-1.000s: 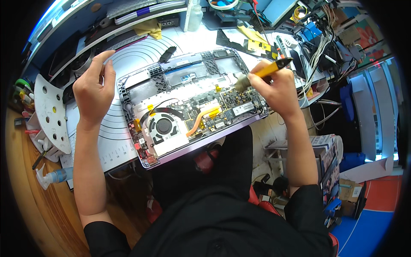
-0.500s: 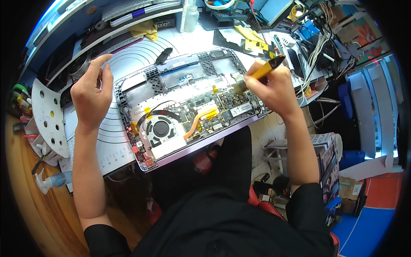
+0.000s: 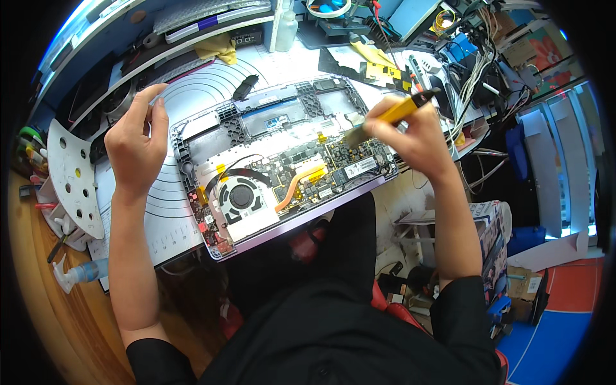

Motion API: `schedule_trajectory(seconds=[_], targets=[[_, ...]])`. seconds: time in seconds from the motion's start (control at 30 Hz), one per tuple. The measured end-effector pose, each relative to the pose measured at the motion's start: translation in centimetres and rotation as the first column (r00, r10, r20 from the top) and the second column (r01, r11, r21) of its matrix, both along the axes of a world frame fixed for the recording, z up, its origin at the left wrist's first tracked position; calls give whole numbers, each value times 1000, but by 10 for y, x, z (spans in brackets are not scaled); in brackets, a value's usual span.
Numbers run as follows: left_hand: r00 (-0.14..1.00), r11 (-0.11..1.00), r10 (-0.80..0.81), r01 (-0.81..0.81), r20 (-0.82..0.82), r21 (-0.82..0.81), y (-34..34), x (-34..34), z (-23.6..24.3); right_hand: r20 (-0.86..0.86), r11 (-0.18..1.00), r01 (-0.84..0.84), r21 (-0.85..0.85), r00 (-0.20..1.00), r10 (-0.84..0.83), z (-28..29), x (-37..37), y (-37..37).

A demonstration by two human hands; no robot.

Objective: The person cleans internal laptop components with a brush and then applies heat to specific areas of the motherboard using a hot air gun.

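Note:
An opened laptop base lies on a white work mat, its round fan, copper heat pipe and circuit board showing. My right hand holds a brush with a yellow and black handle; its bristles touch the board near the laptop's right side. My left hand rests on the mat at the laptop's left edge, fingers curled, and seems to pinch a small thin thing at its fingertips.
A white perforated holder and a spray bottle sit at the left. Cables, tools and boxes crowd the bench at the upper right. A shelf runs along the back. A wooden desk edge curves at lower left.
My right hand has lifted the brush handle slightly and shifted the bristles left across the board. My left hand has stayed by the laptop's left edge.

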State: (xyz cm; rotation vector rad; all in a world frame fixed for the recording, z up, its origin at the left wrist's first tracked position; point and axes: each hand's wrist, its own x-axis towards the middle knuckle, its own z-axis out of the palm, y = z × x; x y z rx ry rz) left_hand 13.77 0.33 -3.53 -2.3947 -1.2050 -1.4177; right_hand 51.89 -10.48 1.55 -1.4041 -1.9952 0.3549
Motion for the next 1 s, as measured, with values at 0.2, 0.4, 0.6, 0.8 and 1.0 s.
schedule_trajectory(seconds=[0.2,0.4,0.6,0.8,1.0], targets=[[1000,1000,-11,11,12,-14,0,1,-2,19,989,125,-75,992,-124,3,11,-9],[1000,999,-3,4,17,-47,1,0,-2,123,966,259,4,958,-258,-2,19,-20],[1000,999,5,-4,15,-51,1,-2,-4,58,942,288,-174,958,-282,-2,23,-29],[1000,999,-3,3,0,-54,0,-1,-3,-42,963,208,-171,975,-218,-2,37,-40],[1000,998,1,-1,10,-61,0,1,-5,-87,962,129,-242,984,-154,-3,38,-45]])
